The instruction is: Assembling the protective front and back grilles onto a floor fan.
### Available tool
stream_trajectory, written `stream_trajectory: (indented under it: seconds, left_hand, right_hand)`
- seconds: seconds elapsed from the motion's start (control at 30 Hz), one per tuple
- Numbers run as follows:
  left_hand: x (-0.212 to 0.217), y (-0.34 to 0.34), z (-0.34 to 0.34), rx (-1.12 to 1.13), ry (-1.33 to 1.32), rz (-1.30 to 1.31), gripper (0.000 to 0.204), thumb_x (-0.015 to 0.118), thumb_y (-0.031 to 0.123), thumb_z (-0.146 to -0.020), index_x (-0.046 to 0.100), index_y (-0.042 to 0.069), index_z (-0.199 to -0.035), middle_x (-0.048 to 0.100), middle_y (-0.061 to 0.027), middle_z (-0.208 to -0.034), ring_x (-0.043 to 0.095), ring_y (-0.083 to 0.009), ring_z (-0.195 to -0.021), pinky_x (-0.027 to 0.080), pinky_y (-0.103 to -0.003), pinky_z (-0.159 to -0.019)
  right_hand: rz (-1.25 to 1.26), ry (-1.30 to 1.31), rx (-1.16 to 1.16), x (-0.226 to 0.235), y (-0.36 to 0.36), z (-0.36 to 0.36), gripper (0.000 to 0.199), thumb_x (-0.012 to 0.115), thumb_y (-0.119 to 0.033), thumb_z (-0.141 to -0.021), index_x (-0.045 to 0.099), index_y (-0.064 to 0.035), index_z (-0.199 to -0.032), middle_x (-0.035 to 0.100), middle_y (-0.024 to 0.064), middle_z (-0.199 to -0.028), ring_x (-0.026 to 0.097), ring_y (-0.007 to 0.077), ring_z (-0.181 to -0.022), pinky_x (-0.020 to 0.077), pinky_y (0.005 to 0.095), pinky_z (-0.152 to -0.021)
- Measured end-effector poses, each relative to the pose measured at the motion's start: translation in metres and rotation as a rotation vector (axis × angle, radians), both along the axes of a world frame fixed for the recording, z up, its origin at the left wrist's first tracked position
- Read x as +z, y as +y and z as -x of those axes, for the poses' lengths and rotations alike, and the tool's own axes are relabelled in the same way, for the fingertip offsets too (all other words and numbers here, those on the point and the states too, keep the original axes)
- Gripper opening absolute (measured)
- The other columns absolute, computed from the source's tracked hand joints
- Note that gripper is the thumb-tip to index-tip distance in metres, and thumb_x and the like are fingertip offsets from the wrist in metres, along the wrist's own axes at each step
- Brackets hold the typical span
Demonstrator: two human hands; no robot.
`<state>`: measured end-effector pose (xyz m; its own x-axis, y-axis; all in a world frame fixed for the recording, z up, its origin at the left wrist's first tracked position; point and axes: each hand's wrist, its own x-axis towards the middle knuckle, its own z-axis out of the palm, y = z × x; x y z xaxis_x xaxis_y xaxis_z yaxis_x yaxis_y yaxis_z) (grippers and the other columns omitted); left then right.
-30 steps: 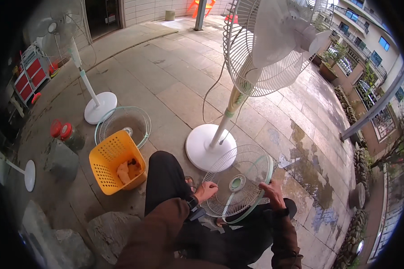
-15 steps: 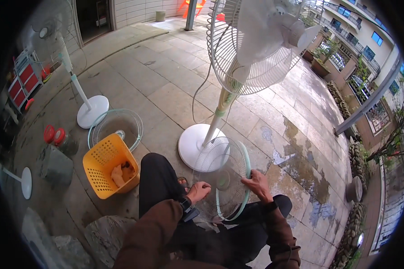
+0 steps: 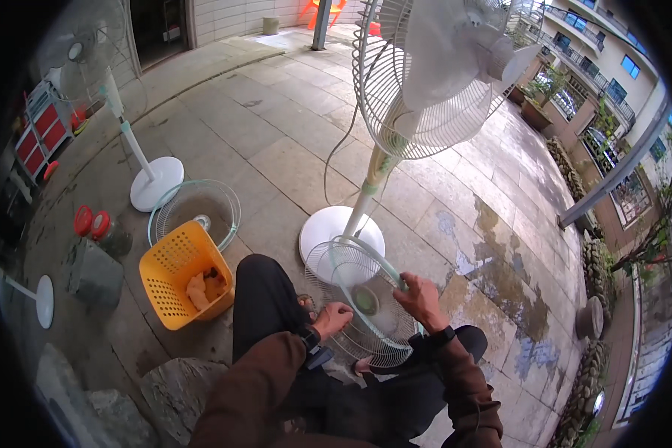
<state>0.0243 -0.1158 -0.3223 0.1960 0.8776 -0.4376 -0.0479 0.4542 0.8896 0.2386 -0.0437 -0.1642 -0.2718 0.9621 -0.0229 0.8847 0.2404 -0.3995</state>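
Note:
A round wire fan guard [image 3: 365,300] with a mint-green rim and hub leans tilted between my knees, in front of the white fan base. My right hand [image 3: 421,300] is closed on the guard's rim at its right side. At the guard's left wires, my left hand [image 3: 331,319] has its fingers curled together; whether they pinch a wire or something small is hidden. The standing fan [image 3: 362,196] rises just beyond, its blades exposed in front of a rear grille.
To my left, a yellow perforated basket [image 3: 173,272] holds orange cloth-like pieces. Another fan guard [image 3: 237,216] lies behind it. Farther left are a second standing fan [image 3: 138,153], red-lidded jars [image 3: 110,233] and a grey block [image 3: 93,276]. Rocks [image 3: 183,396] sit near my left side.
The guard has turned and tilted, its green rim swinging up and left over the fan base. My right hand moved slightly up and left with it. My left hand stays nearly in place.

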Motion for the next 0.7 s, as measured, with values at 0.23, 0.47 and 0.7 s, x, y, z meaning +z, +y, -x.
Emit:
stream_trajectory:
  seconds: [0.23,0.47,0.7]
  left_hand:
    - [-0.016,0.006,0.014,0.057,0.158,-0.066,0.03,0.063,0.017,-0.091,0.063,-0.003,-0.113,0.066,-0.0061,-0.089,0.062,-0.0119,-0.076,0.052,-0.026,-0.063]
    - [0.073,0.019,0.029,0.264,0.452,-0.391,0.026,0.069,0.023,-0.084,0.07,0.001,-0.099,0.073,-0.0144,-0.092,0.071,-0.025,-0.084,0.054,-0.034,-0.077]
    - [0.147,0.043,0.044,0.179,0.813,-0.921,0.05,0.077,0.018,-0.073,0.062,0.007,-0.12,0.06,-0.0134,-0.117,0.056,-0.0322,-0.117,0.046,-0.041,-0.1]
  right_hand:
    - [-0.098,-0.026,0.085,0.001,-0.005,0.009,0.033,0.068,-0.023,-0.078,0.07,-0.0109,-0.109,0.069,0.0189,-0.091,0.067,0.0386,-0.082,0.0537,0.048,-0.075]
    - [-0.115,0.008,0.088,-0.003,-0.002,-0.003,0.031,0.067,-0.021,-0.078,0.072,-0.0119,-0.108,0.069,0.0162,-0.093,0.067,0.0375,-0.083,0.054,0.046,-0.076]
    - [-0.115,-0.055,0.105,0.001,-0.001,0.006,0.031,0.067,-0.022,-0.079,0.071,-0.0137,-0.109,0.068,0.0142,-0.095,0.067,0.0359,-0.083,0.0538,0.046,-0.074]
